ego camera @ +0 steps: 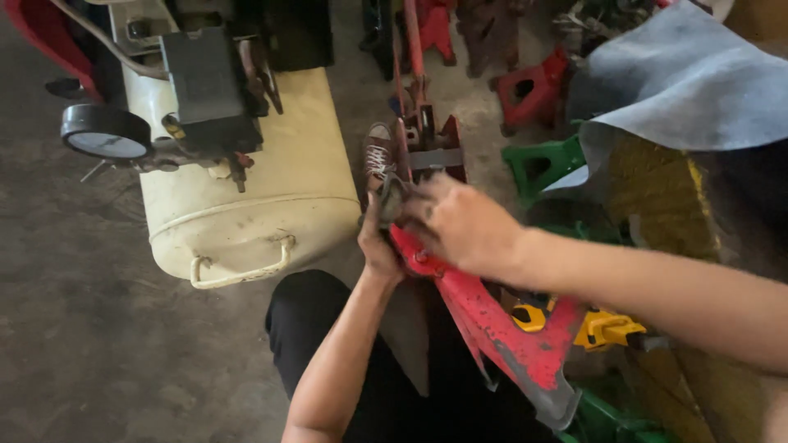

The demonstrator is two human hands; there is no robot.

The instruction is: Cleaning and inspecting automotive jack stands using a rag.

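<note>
Beside the cream tank [246, 205], both hands (left [377, 246], right [460, 226]) clamped on a scuffed red metal bar [492, 328]

We are looking down from a single head-worn camera, close above our own left hand [379, 246] and right hand [464, 226], facing forward over our knee toward a cream air tank [254, 189] on the workshop floor [90, 328].
</note>
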